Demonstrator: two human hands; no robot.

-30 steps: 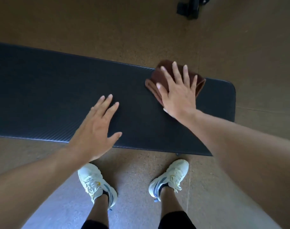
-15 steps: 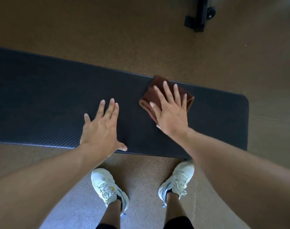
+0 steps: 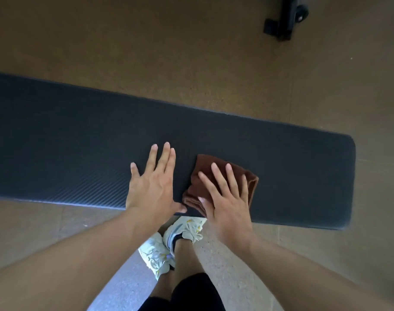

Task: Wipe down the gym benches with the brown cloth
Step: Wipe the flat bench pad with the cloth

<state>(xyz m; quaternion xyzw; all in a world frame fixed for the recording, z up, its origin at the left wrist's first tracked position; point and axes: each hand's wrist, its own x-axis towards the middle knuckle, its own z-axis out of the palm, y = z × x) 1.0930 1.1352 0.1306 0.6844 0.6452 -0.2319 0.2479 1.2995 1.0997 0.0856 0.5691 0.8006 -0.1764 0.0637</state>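
Note:
A long black padded gym bench (image 3: 79,142) runs across the view from the left edge to a rounded end at the right. The folded brown cloth (image 3: 205,167) lies on the pad near its front edge. My right hand (image 3: 225,198) presses flat on the cloth with straight, spread fingers. Just left of it, my left hand (image 3: 152,187) rests flat on the bare pad, fingers straight, thumb close to the cloth's lower corner.
Brown speckled floor (image 3: 146,52) surrounds the bench. A black equipment foot with a wheel (image 3: 285,16) stands at the top right. My feet in white sneakers (image 3: 167,245) are on the floor just in front of the bench.
My right hand has slid the cloth from the pad's far edge toward the front edge and closer to my left hand. My feet have come together.

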